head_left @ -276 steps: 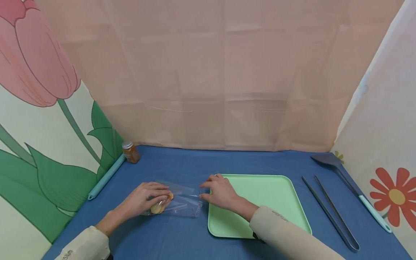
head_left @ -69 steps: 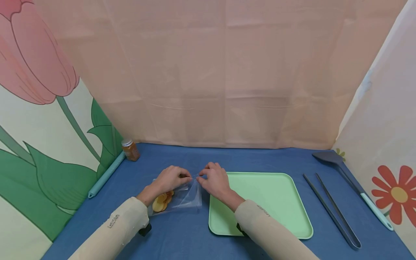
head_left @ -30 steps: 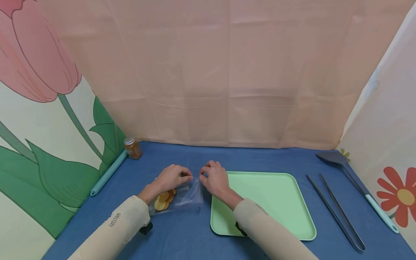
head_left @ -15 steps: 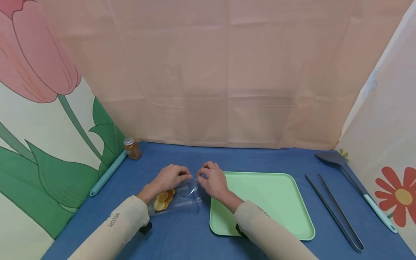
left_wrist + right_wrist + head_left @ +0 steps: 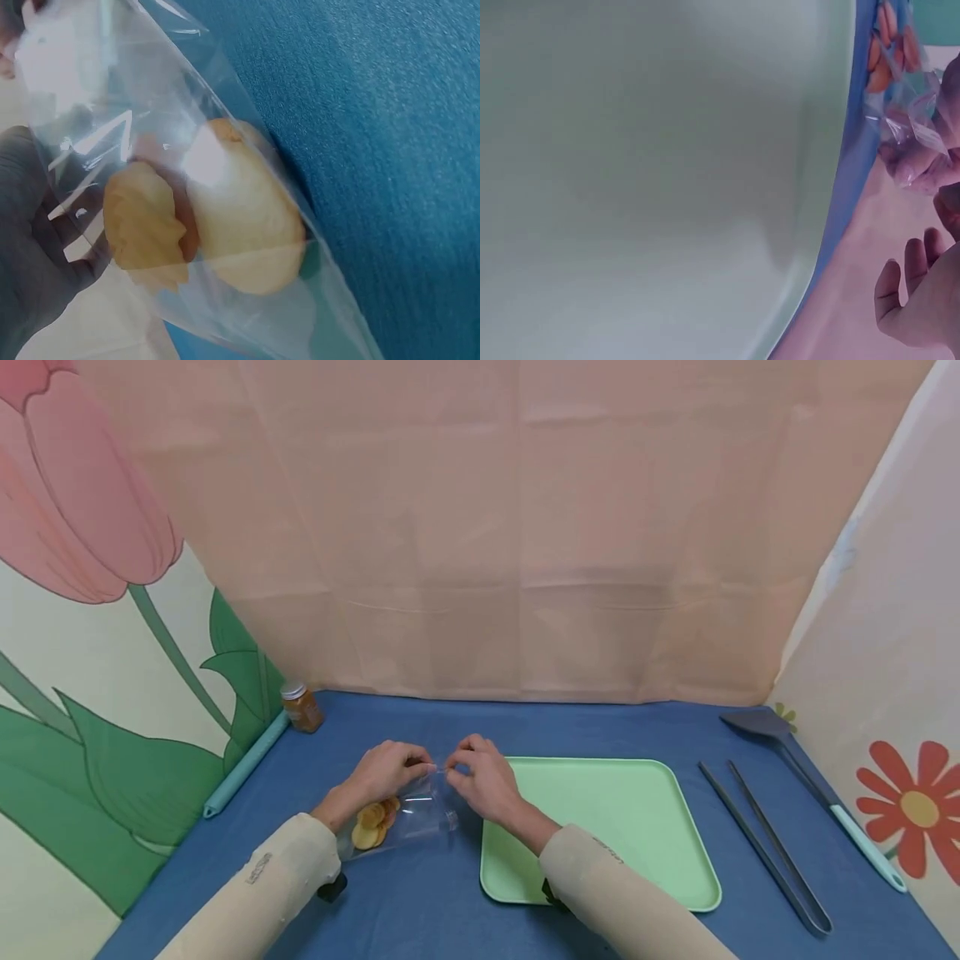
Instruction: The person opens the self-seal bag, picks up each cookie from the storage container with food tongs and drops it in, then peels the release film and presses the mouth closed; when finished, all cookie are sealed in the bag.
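A clear plastic bag (image 5: 423,817) with several cookies (image 5: 369,828) inside lies tilted over the blue cloth, left of the tray. My left hand (image 5: 390,768) pinches its far corner between thumb and fingers. Fingertips of my right hand (image 5: 483,777) meet the same edge just beside the left ones and pinch the film there. Up close in the left wrist view, a pale oval cookie (image 5: 247,217) and a ridged one (image 5: 142,221) show through the film. The right wrist view has the right hand (image 5: 922,300) at its edge, its fingertips partly cut off.
A light green tray (image 5: 600,827) stands right of the bag, partly under the right forearm. Black tongs (image 5: 765,852) and a spatula (image 5: 813,797) lie farther right. A lidded jar (image 5: 302,708) and a teal roll (image 5: 246,766) sit at the back left.
Earlier my left hand lay over the cookies and the right hovered by the bag's right end. Both are now at its far edge, and have shifted slightly left within the last half second.
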Demonstrator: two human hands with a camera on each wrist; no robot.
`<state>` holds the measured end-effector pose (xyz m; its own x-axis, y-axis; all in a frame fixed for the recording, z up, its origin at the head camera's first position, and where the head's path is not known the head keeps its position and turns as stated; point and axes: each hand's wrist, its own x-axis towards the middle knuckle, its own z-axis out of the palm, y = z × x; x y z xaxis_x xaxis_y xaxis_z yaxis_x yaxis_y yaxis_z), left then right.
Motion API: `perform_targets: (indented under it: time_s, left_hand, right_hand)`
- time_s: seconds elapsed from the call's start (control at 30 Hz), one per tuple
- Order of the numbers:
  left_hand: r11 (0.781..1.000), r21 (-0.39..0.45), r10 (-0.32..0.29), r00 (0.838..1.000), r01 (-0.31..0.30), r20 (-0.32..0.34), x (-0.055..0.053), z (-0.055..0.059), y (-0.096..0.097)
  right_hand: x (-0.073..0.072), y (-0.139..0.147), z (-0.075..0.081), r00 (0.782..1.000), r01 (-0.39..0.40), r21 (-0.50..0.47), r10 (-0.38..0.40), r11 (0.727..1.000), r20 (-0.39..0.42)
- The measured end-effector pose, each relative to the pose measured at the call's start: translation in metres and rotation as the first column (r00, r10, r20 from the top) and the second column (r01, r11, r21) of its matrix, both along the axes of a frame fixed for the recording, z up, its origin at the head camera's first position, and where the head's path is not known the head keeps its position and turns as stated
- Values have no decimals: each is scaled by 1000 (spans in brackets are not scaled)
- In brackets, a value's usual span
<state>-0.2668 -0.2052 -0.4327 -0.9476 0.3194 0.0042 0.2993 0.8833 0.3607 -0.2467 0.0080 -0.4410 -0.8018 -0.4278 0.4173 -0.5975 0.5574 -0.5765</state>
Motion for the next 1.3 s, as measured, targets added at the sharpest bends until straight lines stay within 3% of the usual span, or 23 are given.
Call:
perform_targets:
  time_s: [0.13, 0.27, 0.43, 0.7, 1.07, 1.3]
  left_hand:
    - [1000, 26, -5, 1000, 5, 11, 1, 0, -1]
    - [999, 31, -13, 1000, 12, 16, 1, 2, -1]
    - [1000, 25, -9, 1000, 8, 4, 1, 0, 0]
    - [999, 35, 20, 1000, -20, -7, 1, 0, 1]
    - [998, 48, 42, 999, -42, 6, 2, -2, -1]
    - [997, 66, 33, 999, -33, -5, 1, -1, -2]
  right_hand:
    - [2, 1, 3, 995, -11, 1, 11, 1000, 98]
    - [6, 4, 5, 976, -53, -39, 61, 998, 211]
    - [9, 9, 7, 959, -110, -130, 140, 985, 246]
    - [20, 16, 12, 917, -127, -229, 202, 965, 343]
    - [41, 25, 18, 884, -209, -266, 298, 941, 361]
    - [54, 31, 22, 867, -220, -282, 320, 934, 382]
